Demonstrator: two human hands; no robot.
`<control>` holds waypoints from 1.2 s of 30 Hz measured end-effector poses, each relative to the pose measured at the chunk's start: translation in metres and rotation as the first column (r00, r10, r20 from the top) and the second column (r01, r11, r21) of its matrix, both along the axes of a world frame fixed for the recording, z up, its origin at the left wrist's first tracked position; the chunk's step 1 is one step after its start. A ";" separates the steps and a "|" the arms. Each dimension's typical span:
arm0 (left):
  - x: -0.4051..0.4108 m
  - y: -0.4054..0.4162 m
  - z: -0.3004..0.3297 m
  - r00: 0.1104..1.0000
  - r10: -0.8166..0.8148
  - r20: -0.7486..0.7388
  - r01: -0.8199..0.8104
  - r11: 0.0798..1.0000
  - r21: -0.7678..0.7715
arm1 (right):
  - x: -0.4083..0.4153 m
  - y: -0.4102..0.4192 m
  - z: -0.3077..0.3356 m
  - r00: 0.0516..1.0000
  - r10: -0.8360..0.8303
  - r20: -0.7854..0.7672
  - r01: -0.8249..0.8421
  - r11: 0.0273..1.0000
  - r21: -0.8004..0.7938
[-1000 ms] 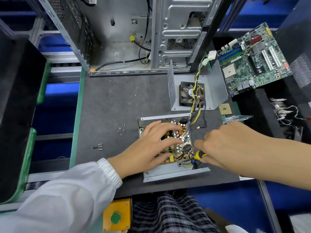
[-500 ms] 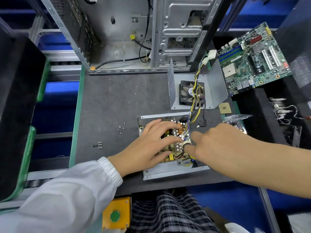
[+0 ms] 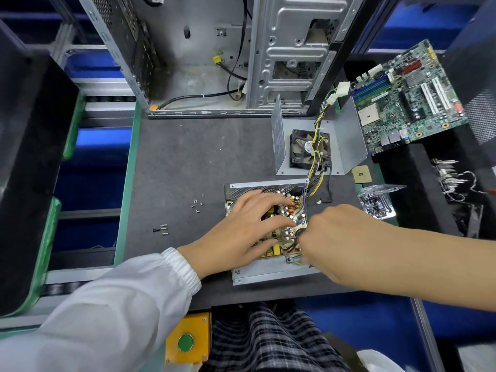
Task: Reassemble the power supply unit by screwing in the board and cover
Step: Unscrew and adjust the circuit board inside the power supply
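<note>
Grey steel tray [image 3: 268,275] on the surface holds our board [image 3: 284,232], left hand [image 3: 241,232] spread flat on it, right hand [image 3: 338,237] curled at its edge, grip unclear; cover [image 3: 351,140] off, screws [image 3: 197,205] loose.

An electronics repair or assembly workshop: a dark mat-covered worktop [image 3: 188,162] carries an opened computer case [image 3: 268,49], a bare motherboard [image 3: 408,95], loose screws [image 3: 198,205], and a push-button box [image 3: 188,339] at the front edge.

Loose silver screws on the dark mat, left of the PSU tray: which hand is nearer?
Left. The left hand rests on the circuit board just right of the loose silver screws; the right hand is farther right, at the board's right edge.
</note>
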State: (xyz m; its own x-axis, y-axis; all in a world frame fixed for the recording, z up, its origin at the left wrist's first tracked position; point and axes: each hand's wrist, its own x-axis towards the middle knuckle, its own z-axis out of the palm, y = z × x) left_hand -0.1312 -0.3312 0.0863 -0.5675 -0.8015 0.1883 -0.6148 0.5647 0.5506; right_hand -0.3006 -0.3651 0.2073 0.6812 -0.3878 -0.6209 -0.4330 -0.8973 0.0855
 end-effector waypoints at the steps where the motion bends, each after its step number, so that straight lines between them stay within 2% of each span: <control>1: 0.000 0.000 0.000 1.000 -0.001 0.006 0.001 1.000 0.000 | -0.001 -0.002 0.001 0.997 -0.071 0.011 0.071 0.997 0.009; 5: 0.000 0.000 0.002 1.000 -0.002 0.017 0.002 1.000 0.014 | -0.002 -0.005 0.003 0.961 -0.276 0.020 0.275 0.960 0.044; 8: 0.000 0.000 0.003 1.000 -0.004 0.019 0.003 1.000 0.019 | -0.001 -0.007 0.003 0.928 -0.371 -0.045 0.373 0.923 0.094; 14: -0.003 -0.003 0.013 0.999 -0.003 0.035 0.002 0.999 0.038 | -0.005 -0.016 -0.012 0.923 -0.341 -0.179 0.370 0.914 0.168; 19: 0.002 0.007 0.033 0.999 0.044 0.006 -0.044 0.999 0.022 | -0.019 -0.027 -0.014 0.862 -0.455 -0.223 0.501 0.832 0.237; 20: 0.003 0.012 0.036 0.999 0.042 0.009 -0.042 0.998 0.037 | -0.020 -0.026 -0.013 0.879 -0.418 -0.229 0.468 0.851 0.240; 22: 0.004 0.018 0.037 0.999 0.044 0.013 -0.046 0.993 0.109 | -0.022 -0.019 -0.011 0.945 -0.243 -0.219 0.292 0.930 0.225; 25: 0.004 0.027 0.034 0.993 0.110 -0.047 -0.097 0.971 0.218 | -0.020 -0.008 -0.006 0.992 -0.047 -0.118 0.065 0.986 0.153; 28: 0.003 0.037 0.032 0.968 0.209 -0.136 -0.164 0.945 0.285 | -0.007 -0.006 0.001 0.974 0.223 -0.049 -0.223 0.975 0.000; 30: 0.002 0.042 0.030 0.958 0.242 -0.151 -0.192 0.938 0.290 | -0.001 -0.004 0.000 0.949 0.315 -0.005 -0.315 0.948 -0.042; 32: 0.000 0.043 0.030 0.954 0.259 -0.149 -0.211 0.937 0.278 | 0.000 -0.003 0.000 0.945 0.328 0.013 -0.328 0.945 -0.010; 36: -0.003 0.044 0.031 0.953 0.274 -0.126 -0.233 0.934 0.269 | 0.002 -0.008 -0.003 0.996 0.083 0.037 -0.084 0.996 0.021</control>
State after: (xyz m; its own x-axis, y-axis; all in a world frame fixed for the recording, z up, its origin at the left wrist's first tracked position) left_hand -0.1337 -0.2874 0.1174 -0.3180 -0.9474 0.0351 -0.6127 0.2336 0.7550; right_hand -0.2988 -0.3730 0.2040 0.7329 -0.3149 -0.6030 -0.3588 -0.9320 0.0506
